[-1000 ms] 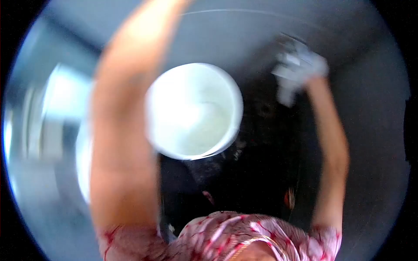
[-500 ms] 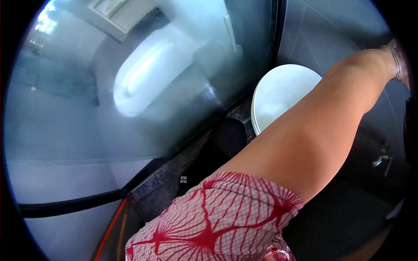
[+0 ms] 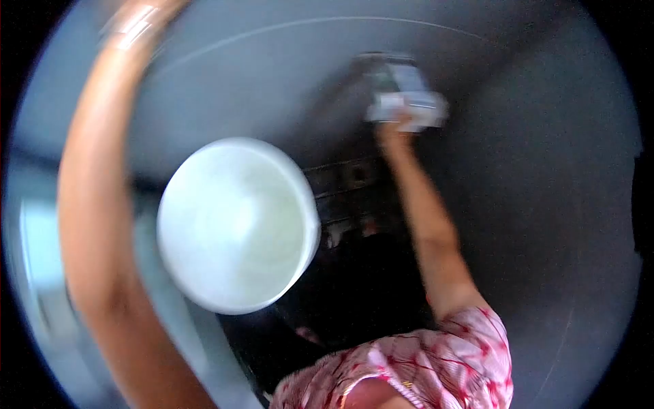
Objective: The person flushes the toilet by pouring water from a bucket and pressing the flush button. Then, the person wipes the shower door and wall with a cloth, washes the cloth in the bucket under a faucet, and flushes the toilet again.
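Observation:
My right hand (image 3: 398, 126) is closed on a white cloth (image 3: 426, 109), blurred by motion, against the dark grey wall. A grey fitting (image 3: 385, 61) shows just above the cloth; whether it is touched is unclear. My left arm reaches up along the left side, with bangles at the wrist. The left hand lies past the top edge of the view. Between the two arms stands a round white bucket (image 3: 238, 225), open at the top, with pale, cloudy contents that look like liquid.
Dark grey walls (image 3: 545, 204) curve around the right and top. A glass panel (image 3: 163, 273) runs down the left, with a bright pale patch (image 3: 41, 238) beyond it. Under the arms the floor (image 3: 361, 293) is very dark.
Half a second ago the view was turned toward the glass panel and toilet; now it faces the wall again. My right hand with the cloth has come into full view, and the bucket appears further left.

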Motion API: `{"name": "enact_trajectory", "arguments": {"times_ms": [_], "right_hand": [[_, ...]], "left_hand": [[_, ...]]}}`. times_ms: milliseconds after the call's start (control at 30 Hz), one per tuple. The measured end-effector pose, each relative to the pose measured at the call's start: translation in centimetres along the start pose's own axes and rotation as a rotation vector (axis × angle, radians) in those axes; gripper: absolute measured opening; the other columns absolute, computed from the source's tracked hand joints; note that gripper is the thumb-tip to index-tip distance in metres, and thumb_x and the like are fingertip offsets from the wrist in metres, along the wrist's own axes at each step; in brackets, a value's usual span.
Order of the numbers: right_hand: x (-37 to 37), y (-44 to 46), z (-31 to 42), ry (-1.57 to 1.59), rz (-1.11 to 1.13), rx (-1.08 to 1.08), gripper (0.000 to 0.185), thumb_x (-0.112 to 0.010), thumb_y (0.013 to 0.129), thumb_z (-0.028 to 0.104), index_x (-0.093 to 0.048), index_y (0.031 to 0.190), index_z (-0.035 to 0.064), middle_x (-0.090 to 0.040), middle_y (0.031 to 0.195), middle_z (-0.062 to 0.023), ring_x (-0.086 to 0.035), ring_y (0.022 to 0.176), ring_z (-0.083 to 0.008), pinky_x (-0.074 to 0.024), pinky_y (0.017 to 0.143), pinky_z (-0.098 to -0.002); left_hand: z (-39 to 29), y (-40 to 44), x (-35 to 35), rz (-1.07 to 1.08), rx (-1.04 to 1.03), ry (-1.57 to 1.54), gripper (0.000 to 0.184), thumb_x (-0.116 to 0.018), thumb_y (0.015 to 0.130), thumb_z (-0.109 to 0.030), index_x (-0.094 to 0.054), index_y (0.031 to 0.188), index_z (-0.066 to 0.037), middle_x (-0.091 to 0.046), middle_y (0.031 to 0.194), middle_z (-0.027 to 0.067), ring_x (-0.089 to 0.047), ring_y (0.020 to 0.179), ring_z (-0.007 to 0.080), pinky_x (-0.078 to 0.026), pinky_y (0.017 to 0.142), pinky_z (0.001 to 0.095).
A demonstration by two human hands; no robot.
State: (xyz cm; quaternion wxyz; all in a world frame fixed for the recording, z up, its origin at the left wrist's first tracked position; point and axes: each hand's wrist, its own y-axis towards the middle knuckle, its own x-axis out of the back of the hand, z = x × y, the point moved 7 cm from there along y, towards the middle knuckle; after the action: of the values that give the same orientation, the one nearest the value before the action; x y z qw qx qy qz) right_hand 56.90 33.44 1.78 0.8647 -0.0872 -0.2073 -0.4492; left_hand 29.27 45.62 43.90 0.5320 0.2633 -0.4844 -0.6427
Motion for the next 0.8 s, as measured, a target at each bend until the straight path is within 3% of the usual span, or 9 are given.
{"name": "enact_trajectory", "arguments": {"times_ms": [67,133,233,267,367,567,700,767,800], "right_hand": [[0.4,-3.8,-1.2,0.239,-0.231,-0.145,0.040,-0.048,0.081,0.040,-0.054,0.091,0.0024,-0.058,0.089,-0.0133,-0.054,0.083,-0.0288,-0.0423,0.075,-0.0365],[0.7,-6.6,-1.3,0.339,-0.331,-0.307,0.052,-0.049,0.079,0.043,-0.048,0.104,-0.0026,-0.050,0.108,-0.0215,-0.048,0.100,-0.0338,-0.0366,0.085,-0.0387],[5.2,-6.2,0.4,0.073,-0.215,-0.150,0.057,-0.049,0.079,0.041,-0.045,0.104,-0.0104,-0.050,0.105,-0.0266,-0.048,0.099,-0.0375,-0.0383,0.084,-0.0386],[2.6,-1.2,1.7,0.117,-0.124,-0.266,0.059,-0.052,0.079,0.039,-0.043,0.108,-0.0119,-0.051,0.104,-0.0251,-0.051,0.097,-0.0341,-0.0395,0.083,-0.0369],[9.2,-0.1,8.0,0.817,-0.111,-0.315,0.045,-0.052,0.082,0.033,-0.049,0.103,-0.0069,-0.056,0.094,-0.0137,-0.054,0.087,-0.0202,-0.0435,0.076,-0.0325],[27.6,1.9,30.1,0.918,-0.199,0.400,0.044,-0.055,0.078,0.033,-0.049,0.094,-0.0079,-0.057,0.086,-0.0144,-0.055,0.082,-0.0199,-0.0442,0.071,-0.0332],[27.4,-2.2,36.4,0.064,-0.485,0.893,0.029,-0.057,0.074,0.023,-0.051,0.091,-0.0004,-0.051,0.090,-0.0158,-0.049,0.088,-0.0221,-0.0375,0.082,-0.0327],[28.2,-2.4,37.6,-0.132,-0.334,0.978,0.030,-0.057,0.073,0.020,-0.052,0.096,0.0022,-0.050,0.094,-0.0184,-0.048,0.093,-0.0289,-0.0353,0.086,-0.0355],[29.1,-3.3,38.4,-0.386,-0.565,1.179,0.030,-0.056,0.074,0.020,-0.052,0.100,0.0045,-0.050,0.099,-0.0169,-0.046,0.096,-0.0309,-0.0333,0.088,-0.0367]], "left_hand": [[0.3,1.2,1.2,-0.063,0.001,0.071,0.055,-0.032,0.078,-0.063,-0.048,0.117,-0.027,-0.059,0.101,0.0071,-0.059,0.083,0.0279,-0.048,0.062,0.0404],[-1.3,2.5,2.4,-0.123,-0.243,0.438,0.049,-0.036,0.080,-0.058,-0.040,0.122,-0.033,-0.051,0.115,0.0029,-0.055,0.094,0.0246,-0.044,0.074,0.0401],[-2.5,2.4,4.3,-0.302,-0.169,-0.023,0.047,-0.036,0.081,-0.057,-0.038,0.123,-0.036,-0.042,0.122,-0.0018,-0.042,0.107,0.0195,-0.035,0.085,0.0369],[-0.9,3.0,-1.7,-0.235,-0.133,-0.035,0.047,-0.036,0.082,-0.055,-0.036,0.124,-0.035,-0.037,0.126,-0.0013,-0.037,0.112,0.0185,-0.032,0.088,0.0363],[-0.2,3.5,3.5,-0.287,-0.092,-0.123,0.047,-0.034,0.085,-0.050,-0.034,0.127,-0.029,-0.032,0.131,0.0026,-0.033,0.118,0.0209,-0.029,0.092,0.0371],[-2.4,6.9,8.5,-0.279,-0.114,-0.126,0.050,-0.034,0.086,-0.045,-0.031,0.129,-0.020,-0.026,0.134,0.0111,-0.027,0.122,0.0279,-0.026,0.096,0.0421],[-3.4,2.6,8.7,-0.274,-0.104,-0.123,0.050,-0.033,0.086,-0.044,-0.029,0.130,-0.020,-0.025,0.135,0.0121,-0.025,0.123,0.0284,-0.025,0.096,0.0432],[-3.4,2.9,8.5,-0.248,-0.109,-0.121,0.050,-0.033,0.085,-0.046,-0.031,0.128,-0.019,-0.027,0.134,0.0125,-0.026,0.123,0.0300,-0.024,0.097,0.0445],[-3.5,2.8,8.6,-0.257,-0.108,-0.126,0.050,-0.032,0.085,-0.046,-0.030,0.128,-0.019,-0.026,0.134,0.0128,-0.026,0.123,0.0302,-0.024,0.097,0.0446]]}}
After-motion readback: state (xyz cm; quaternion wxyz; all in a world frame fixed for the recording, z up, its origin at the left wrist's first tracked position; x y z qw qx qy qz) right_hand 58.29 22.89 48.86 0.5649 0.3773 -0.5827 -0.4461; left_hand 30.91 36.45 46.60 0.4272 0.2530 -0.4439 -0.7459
